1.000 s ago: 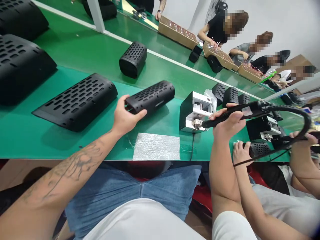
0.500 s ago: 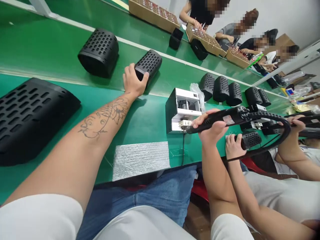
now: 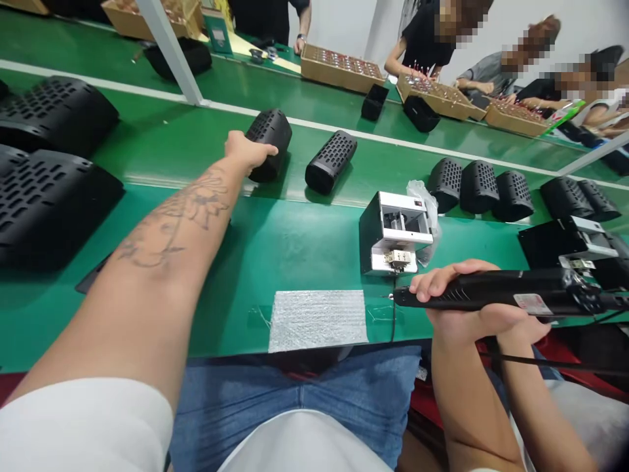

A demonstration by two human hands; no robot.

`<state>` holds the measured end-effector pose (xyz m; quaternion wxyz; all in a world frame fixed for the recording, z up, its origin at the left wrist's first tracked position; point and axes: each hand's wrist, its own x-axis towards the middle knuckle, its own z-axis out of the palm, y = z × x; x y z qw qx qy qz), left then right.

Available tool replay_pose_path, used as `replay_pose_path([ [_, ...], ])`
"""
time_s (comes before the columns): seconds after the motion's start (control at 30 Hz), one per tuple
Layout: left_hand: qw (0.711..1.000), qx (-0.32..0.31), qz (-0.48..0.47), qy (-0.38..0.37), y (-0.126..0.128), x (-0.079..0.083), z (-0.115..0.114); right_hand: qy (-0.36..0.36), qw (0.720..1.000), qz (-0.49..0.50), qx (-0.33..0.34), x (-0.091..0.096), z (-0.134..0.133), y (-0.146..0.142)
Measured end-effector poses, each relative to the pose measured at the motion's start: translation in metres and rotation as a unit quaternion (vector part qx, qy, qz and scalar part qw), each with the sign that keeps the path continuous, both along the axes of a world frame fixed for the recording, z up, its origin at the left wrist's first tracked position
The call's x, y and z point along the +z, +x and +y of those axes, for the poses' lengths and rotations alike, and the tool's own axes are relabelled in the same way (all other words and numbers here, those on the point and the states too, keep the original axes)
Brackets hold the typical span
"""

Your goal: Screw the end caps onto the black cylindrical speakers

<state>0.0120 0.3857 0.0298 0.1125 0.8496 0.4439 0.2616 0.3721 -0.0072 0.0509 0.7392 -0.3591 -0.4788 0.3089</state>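
My left hand (image 3: 246, 152) reaches far across the green conveyor belt (image 3: 206, 141) and is closed round the near end of a black perforated speaker shell (image 3: 271, 131) lying there. A second, similar shell (image 3: 330, 160) lies just to its right, free of the hand. My right hand (image 3: 466, 314) is at the bench's near edge. It grips a black electric screwdriver (image 3: 496, 292) held level, with its tip pointing left. A black cable runs from the tool to the right.
A small metal feeder box (image 3: 393, 229) stands mid-bench, with a silvery foam pad (image 3: 318, 320) in front of it. More shells (image 3: 479, 187) line the belt at right. Large black grilles (image 3: 49, 196) lie at left. People work at cardboard trays (image 3: 339, 65) across the belt.
My left hand let go of the shell it had set on the belt and moved left onto another shell. My right hand lowered the screwdriver toward the near edge. The neighbour's hands have left the view.
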Motion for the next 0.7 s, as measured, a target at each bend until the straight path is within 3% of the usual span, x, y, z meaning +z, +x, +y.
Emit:
replay_pose_path([
  [0.07, 0.996, 0.076, -0.024, -0.039, -0.008, 0.02, -0.037, 0.022, 1.0, -0.012, 0.015, 0.008, -0.012, -0.002],
  [0.13, 0.978, 0.175, -0.069, -0.093, -0.025, 0.04, -0.09, 0.055, 0.998, -0.019, 0.037, 0.017, -0.027, -0.002],
  [0.17, 0.972, 0.191, -0.098, -0.097, -0.035, 0.046, -0.122, 0.068, 0.996, -0.019, 0.049, 0.022, -0.035, -0.002],
  [0.27, 0.984, 0.107, -0.12, -0.074, -0.063, 0.044, -0.219, 0.079, 0.992, -0.016, 0.093, 0.036, -0.062, -0.004],
  [0.4, 0.995, -0.08, -0.046, -0.043, -0.068, 0.001, -0.319, 0.088, 0.986, -0.05, 0.132, 0.051, -0.094, -0.011],
  [0.53, 0.984, -0.168, 0.008, -0.059, -0.049, -0.041, -0.367, 0.075, 0.987, -0.071, 0.12, 0.055, -0.11, -0.025],
  [0.7, 0.975, -0.206, 0.062, -0.051, -0.036, -0.054, -0.381, 0.109, 0.991, -0.045, 0.061, 0.034, -0.101, -0.046],
])
